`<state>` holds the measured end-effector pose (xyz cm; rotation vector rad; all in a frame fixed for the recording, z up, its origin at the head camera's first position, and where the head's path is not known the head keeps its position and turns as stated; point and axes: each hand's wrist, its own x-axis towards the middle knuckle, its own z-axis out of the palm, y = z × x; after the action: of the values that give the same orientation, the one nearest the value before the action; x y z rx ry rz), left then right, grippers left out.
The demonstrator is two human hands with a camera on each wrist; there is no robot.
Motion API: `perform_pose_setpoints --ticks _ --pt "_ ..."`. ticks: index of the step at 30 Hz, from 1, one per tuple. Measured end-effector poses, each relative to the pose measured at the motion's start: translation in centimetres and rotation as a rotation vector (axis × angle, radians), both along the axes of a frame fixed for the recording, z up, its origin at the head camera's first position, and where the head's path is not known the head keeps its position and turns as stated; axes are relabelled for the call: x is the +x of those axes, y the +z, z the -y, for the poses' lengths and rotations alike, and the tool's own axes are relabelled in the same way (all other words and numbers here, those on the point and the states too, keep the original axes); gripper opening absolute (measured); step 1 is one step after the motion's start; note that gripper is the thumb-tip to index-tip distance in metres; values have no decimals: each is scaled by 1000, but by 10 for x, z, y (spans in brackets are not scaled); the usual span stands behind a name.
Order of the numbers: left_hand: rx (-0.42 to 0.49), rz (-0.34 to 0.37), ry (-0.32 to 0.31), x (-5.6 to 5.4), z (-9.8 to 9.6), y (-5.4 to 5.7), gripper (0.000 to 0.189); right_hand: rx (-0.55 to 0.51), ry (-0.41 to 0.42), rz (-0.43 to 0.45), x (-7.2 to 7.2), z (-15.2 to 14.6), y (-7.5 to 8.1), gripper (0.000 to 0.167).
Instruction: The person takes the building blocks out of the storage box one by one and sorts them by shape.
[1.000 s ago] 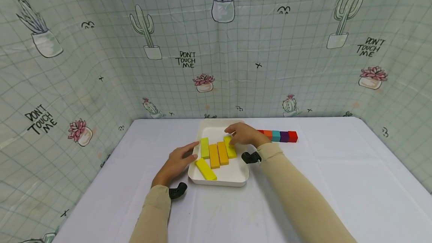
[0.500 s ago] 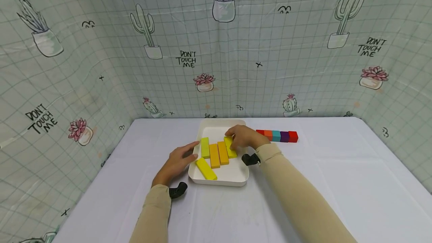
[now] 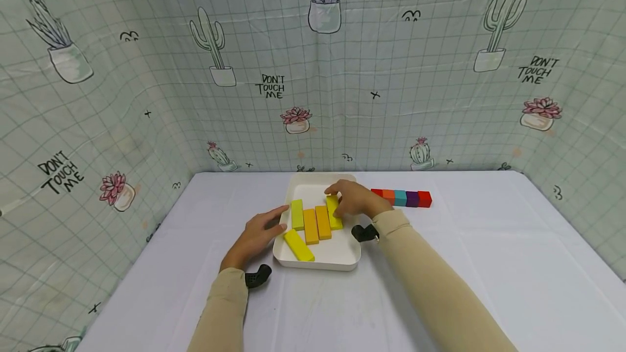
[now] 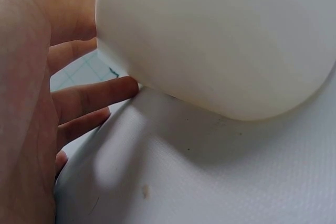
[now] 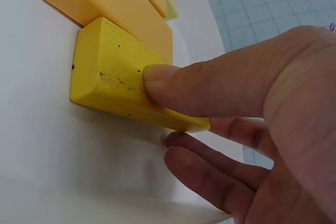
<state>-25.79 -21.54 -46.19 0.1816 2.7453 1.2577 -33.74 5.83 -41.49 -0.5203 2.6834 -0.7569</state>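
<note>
A white tray (image 3: 318,263) lies on the table with several yellow and orange blocks in it. My right hand (image 3: 358,198) reaches over the tray's right side. Its thumb lies on the scuffed yellow block (image 5: 118,77) at the right end of the row, and its index finger is at that block's far end; the other fingers show below. Beside it are two orange blocks (image 3: 323,222). A yellow-green block (image 3: 297,214) stands at the row's left, and another yellow block (image 3: 299,245) lies slanted nearer. My left hand (image 3: 255,235) touches the tray's left side with fingers extended.
A row of coloured cubes (image 3: 412,199), red, orange, teal and purple, lies right of the tray, partly behind my right hand. A patterned cloth backdrop (image 3: 323,69) rises behind the white-covered table (image 3: 489,265).
My right thumb and index finger have come onto the right-hand yellow block, which has shifted slightly away and straightened. The left hand and tray look unmoved.
</note>
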Motion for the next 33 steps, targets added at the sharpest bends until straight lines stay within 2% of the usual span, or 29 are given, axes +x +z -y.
perform_pose_setpoints --ticks 8,14,21,33 --pt "-1 2 -1 -1 0 1 55 -8 2 -37 -2 -2 -2 59" --pt "-11 -12 -7 -2 0 0 55 -13 -16 -12 -2 -1 0 60" --pt "-10 13 10 0 1 1 55 -51 -14 14 -1 -2 0 60" --pt "-11 -3 4 0 0 0 55 -120 -39 -35 0 -6 -2 58"
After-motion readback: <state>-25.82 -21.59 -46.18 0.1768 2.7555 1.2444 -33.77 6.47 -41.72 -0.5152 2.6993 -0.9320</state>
